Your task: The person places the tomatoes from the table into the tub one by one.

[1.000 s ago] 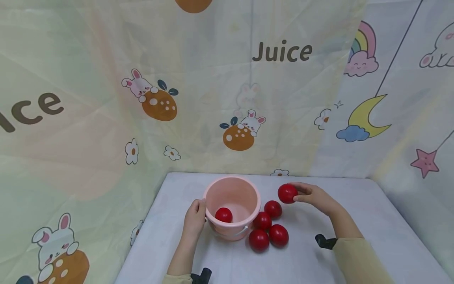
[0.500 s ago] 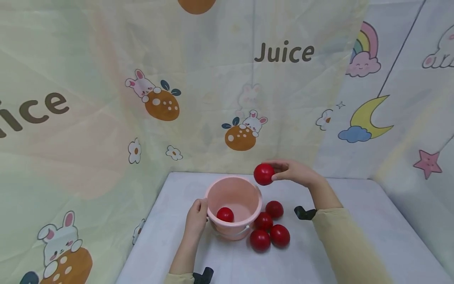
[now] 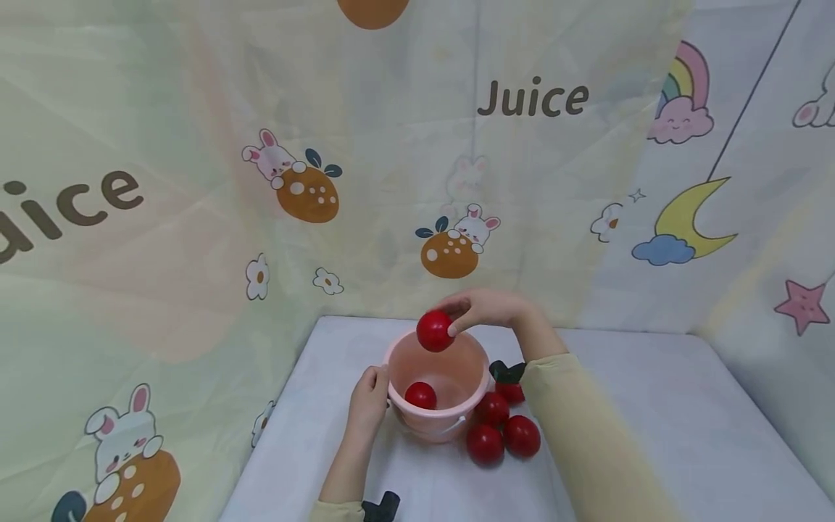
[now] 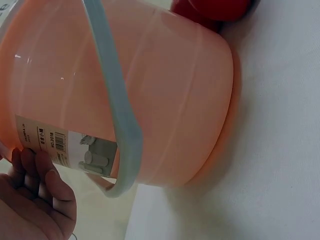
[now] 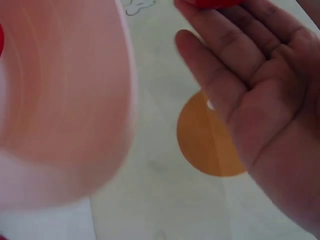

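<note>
A pink bucket (image 3: 427, 426) stands on the white table, its mouth facing the head camera. At the left rim my left hand (image 3: 369, 399) grips it; the left wrist view shows curled fingers (image 4: 42, 167) beside a printed label (image 4: 65, 145). Inside lies one red ball (image 3: 420, 395). Over the far part of the bucket's mouth, my right hand (image 3: 485, 308) pinches another red ball (image 3: 435, 331) between thumb and fingers. Only a sliver of that ball shows at the top of the right wrist view, above the palm (image 5: 270, 115).
Several red balls (image 3: 485, 444) cluster at the bucket's right side, one partly hidden behind a black strap piece (image 3: 507, 372) on my right cuff. The bucket's pale handle (image 4: 120, 115) hangs down. A printed cloth (image 3: 365, 239) rises behind the table (image 3: 652, 406).
My right hand has carried its red ball leftward from above the table's right side to over the bucket, rising and then dipping slightly. My left hand keeps its grip on the rim.
</note>
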A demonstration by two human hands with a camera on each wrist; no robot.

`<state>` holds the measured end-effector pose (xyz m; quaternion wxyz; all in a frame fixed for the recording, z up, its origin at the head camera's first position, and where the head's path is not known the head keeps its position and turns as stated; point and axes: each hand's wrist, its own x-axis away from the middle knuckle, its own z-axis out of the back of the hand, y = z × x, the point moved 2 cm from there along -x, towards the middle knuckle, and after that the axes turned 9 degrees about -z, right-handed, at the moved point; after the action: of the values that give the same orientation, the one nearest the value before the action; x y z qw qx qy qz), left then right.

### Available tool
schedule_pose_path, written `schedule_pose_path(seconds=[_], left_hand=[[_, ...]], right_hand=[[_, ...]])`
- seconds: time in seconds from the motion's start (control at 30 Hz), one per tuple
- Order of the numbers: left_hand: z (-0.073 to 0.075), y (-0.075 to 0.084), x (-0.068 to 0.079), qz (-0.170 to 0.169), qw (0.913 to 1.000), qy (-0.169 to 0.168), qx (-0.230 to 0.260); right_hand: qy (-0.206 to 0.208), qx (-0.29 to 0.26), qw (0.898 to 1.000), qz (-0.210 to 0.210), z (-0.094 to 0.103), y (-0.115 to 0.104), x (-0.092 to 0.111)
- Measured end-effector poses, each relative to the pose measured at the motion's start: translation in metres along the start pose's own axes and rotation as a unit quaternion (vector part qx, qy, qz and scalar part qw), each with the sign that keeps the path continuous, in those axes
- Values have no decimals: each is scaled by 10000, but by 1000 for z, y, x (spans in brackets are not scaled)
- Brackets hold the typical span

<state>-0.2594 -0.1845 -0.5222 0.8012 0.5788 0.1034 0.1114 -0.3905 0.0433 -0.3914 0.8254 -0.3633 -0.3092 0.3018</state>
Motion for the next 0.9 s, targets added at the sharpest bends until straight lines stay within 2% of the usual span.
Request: schedule_pose_path(seconds=[0.2, 0.37, 0.57, 0.9], left_hand=[[0, 0, 0, -21, 10000, -34, 2], [0, 1, 0, -43, 10000, -7, 16], [0, -1, -1, -24, 10000, 15, 2], [2, -1, -3, 32, 10000, -26, -64]], right_hand=[[-515, 79, 9971, -546, -19, -2, -25], [-651, 420, 9937, -811, -34, 7, -45], [-1054, 405, 9878, -1071, -52, 16, -59], [-1760, 257, 9761, -1249, -77, 30, -82]])
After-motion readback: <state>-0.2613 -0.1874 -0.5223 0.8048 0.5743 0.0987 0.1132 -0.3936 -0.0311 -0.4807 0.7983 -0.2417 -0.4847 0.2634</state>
